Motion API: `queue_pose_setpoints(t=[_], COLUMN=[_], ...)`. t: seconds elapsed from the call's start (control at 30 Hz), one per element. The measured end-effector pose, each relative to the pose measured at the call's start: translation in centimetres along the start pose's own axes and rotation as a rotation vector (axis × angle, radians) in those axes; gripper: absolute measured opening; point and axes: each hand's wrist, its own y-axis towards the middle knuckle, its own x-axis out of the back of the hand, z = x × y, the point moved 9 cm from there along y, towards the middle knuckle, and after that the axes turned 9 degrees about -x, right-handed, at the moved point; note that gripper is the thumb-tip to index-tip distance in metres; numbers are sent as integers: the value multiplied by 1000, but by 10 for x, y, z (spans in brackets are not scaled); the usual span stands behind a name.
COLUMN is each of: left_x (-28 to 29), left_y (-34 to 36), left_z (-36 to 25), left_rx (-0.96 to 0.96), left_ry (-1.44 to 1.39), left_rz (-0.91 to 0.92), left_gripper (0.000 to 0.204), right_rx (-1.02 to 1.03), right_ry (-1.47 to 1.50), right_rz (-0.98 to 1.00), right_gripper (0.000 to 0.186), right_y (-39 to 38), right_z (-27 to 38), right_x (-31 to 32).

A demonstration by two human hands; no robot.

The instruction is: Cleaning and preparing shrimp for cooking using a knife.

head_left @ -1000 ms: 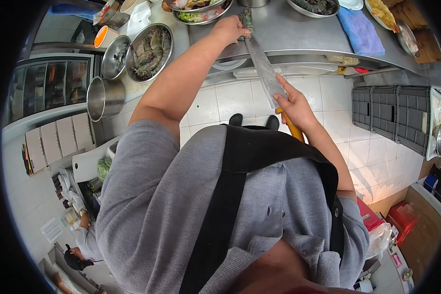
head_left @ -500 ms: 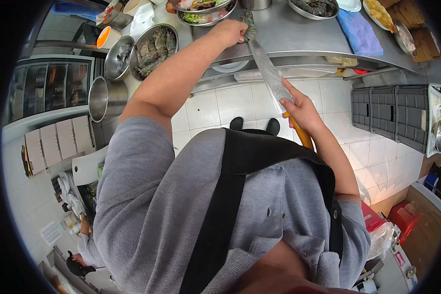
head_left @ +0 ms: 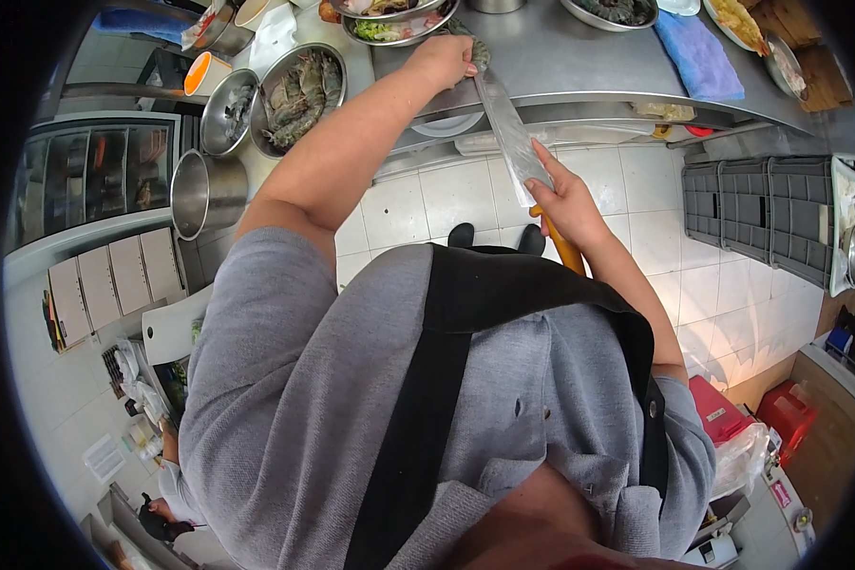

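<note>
At the front part of the steel counter, my left hand [head_left: 444,63] is closed with fingertips pressed on a raw grey-green shrimp [head_left: 482,54], part of which is hidden behind the fingers. A long, broad-bladed knife [head_left: 509,133] with a yellow handle is in my right hand [head_left: 570,207]. Its tip touches or nearly touches the shrimp, and the blade slants down over the counter's edge. My right fingers wrap the handle close to the blade, with the thumb along the blade's base. Left of my left forearm, a steel bowl [head_left: 340,71] holds several whole shrimps.
A smaller bowl [head_left: 216,133] of grey pieces and a steel pot [head_left: 209,193] stand at left. Bowls of food [head_left: 399,38] sit beyond my left hand. Another shrimp bowl [head_left: 603,21] and a blue towel [head_left: 701,57] lie to the right. Grey crates [head_left: 755,223] stand on the right.
My right hand and the knife have shifted left and slightly away from me. The shrimp has turned and is more covered by my left fingers.
</note>
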Motion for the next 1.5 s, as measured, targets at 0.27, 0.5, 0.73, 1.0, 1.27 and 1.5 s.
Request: queue_pose_setpoints(t=[0.27, 0.5, 0.73, 1.0, 1.27, 1.5], left_x=[-13, -2, -14, -15, -16, -8], left_y=[-8, -9, 4, 8, 3, -10], left_z=[16, -7, 4, -14, 5, 1], left_rx=[13, -77, -105, -193, -61, 6], left_ry=[-171, 79, -49, 164, -45, -15], left_rz=[-14, 24, 98, 209, 110, 39], left_gripper=[23, 14, 18, 21, 19, 17], right_rx=[-46, -25, -50, 8, -75, -92], right_ry=[-59, -75, -70, -137, -55, -33], right_rz=[-40, -60, -39, -14, -5, -29], right_gripper=[55, 55, 57, 56, 56, 57], right_y=[-8, -11, -10, -6, -8, -11], right_z=[-6, -11, -7, 17, -8, -13], right_x=[13, 14, 16, 27, 5, -8])
